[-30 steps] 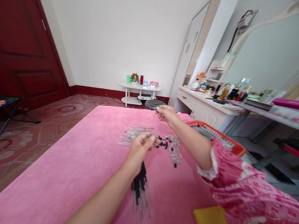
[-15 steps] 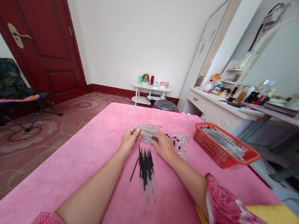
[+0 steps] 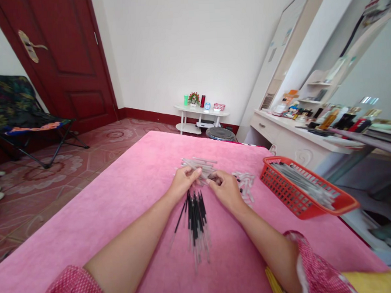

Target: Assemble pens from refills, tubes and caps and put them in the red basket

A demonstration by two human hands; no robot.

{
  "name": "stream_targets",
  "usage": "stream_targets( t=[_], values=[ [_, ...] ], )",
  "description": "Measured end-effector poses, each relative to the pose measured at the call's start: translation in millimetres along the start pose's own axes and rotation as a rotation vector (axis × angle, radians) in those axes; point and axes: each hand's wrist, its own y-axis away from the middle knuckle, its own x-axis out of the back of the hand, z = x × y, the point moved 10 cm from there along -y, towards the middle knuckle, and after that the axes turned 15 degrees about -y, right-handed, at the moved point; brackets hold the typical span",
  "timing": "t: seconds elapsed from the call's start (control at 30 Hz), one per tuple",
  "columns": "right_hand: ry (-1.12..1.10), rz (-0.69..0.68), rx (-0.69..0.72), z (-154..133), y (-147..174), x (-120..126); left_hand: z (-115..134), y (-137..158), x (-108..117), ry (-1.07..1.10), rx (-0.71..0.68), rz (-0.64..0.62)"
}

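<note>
Thumb and fingers of my left hand (image 3: 183,182) pinch what looks like a clear pen tube, at the near edge of a loose pile of clear tubes (image 3: 201,162). My right hand (image 3: 228,189) is close beside it with curled fingers. Something dark shows at its fingertips, too blurred to name. Below both hands a fanned bunch of pen refills (image 3: 195,218), black at the upper part and clear at the lower, lies on the pink cloth (image 3: 120,220). Small white pieces (image 3: 246,183) and a few small black ones lie right of my right hand.
A red plastic basket (image 3: 285,194) holding many grey-clear sticks stands at the table's right edge. Something yellow (image 3: 376,281) lies at the lower right. Beyond are a dressing table (image 3: 300,136) with bottles, a low white stand (image 3: 200,111) and a folding chair (image 3: 13,116).
My left hand has moved right over the tubes, closer to my right hand. The whole view has shifted slightly. The refill bunch lies as before.
</note>
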Motion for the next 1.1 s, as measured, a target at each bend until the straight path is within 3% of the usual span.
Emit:
stream_targets(
  t=[0.13,0.2,0.3,0.4,0.5,0.8,0.87,0.93,1.0,1.1],
  values=[
    [0.007,0.018,0.064,-27,7,-4,-9,-2,7,0.302,0.063,0.023],
    [0.009,-0.037,0.115,-46,14,-14,-21,-5,25,0.415,0.105,0.151],
    [-0.012,-0.323,0.265,-82,34,-50,-35,-7,43,0.557,0.15,0.276],
    [0.044,-0.587,0.42,-106,61,-83,-41,-8,45,0.608,0.181,0.291],
    [0.141,-0.74,0.536,-115,79,-99,-41,-8,41,0.617,0.205,0.284],
    [0.357,-0.847,0.754,-126,97,-108,-39,-5,39,0.625,0.213,0.285],
    [0.32,-0.829,0.811,-132,100,-105,-40,-5,39,0.636,0.22,0.285],
    [0.184,-0.724,0.837,-143,93,-89,-41,-5,38,0.688,0.22,0.292],
    [-0.038,-0.458,0.749,-149,68,-54,-42,-6,37,0.79,0.224,0.303],
    [-0.386,0.077,0.428,-123,27,18,-42,-6,32,0.95,0.259,0.32]
  ],
)
